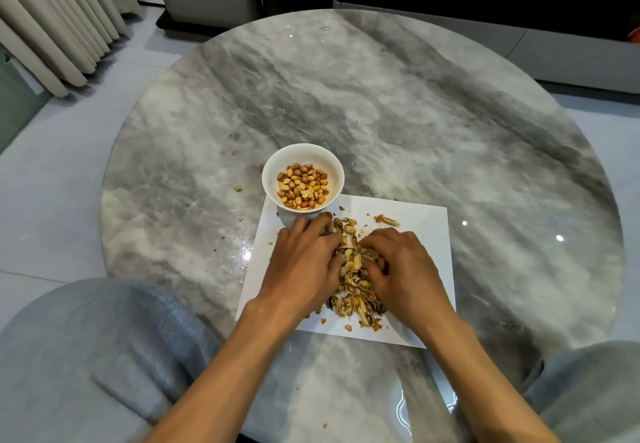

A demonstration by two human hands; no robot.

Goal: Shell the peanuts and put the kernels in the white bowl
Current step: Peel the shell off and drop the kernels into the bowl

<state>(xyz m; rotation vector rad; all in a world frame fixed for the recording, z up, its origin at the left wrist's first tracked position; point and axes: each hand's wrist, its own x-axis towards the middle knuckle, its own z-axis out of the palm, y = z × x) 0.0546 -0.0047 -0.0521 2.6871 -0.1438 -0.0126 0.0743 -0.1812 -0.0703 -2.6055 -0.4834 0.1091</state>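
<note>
A white bowl (268, 179) with several shelled kernels (303, 186) stands at the far left corner of a white paper sheet (415, 221). On the sheet lies a heap of peanut shells (353, 290). My left hand (304, 266) rests palm down on the heap's left side, its fingers reaching over the shells toward the bowl. On the right side, my right hand (401, 269) has bent fingers with the tips dug into the shells. Whether it holds one is hidden. One peanut piece (389, 221) lies apart on the sheet, beyond my right hand.
The sheet lies on a round grey marble table (381, 103). Small bits of shell and skin (239, 188) are scattered left of the bowl. My knees in grey trousers (104, 349) are at the table's near edge. A low cabinet (519, 37) stands behind the table.
</note>
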